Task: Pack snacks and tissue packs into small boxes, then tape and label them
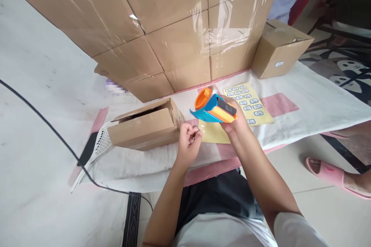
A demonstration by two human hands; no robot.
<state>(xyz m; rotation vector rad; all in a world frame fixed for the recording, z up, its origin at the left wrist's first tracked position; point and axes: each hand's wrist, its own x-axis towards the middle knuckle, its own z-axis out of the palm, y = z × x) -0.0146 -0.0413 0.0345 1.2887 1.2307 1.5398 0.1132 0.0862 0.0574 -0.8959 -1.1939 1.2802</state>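
Observation:
My right hand [234, 122] is wrapped round a blue and orange tape dispenser [214, 111], held up above the table. My left hand [189, 142] is closed in a pinch, its fingertips curled together; whatever may be between them is too small to make out. Just left of that hand, a small cardboard box [145, 129] lies on the table, with a dark gap along its top edge. Beneath the dispenser and my right hand is a yellow sheet of labels [246, 98], partly covered by them.
Large cardboard boxes [179, 46] wrapped in shiny clear film stand behind. Another labelled box [281, 52] sits at the right. A white perforated object [102, 139] lies at the left. A black cable [58, 135] hangs across the left side. Someone's foot in a pink slipper [327, 171] is at the right.

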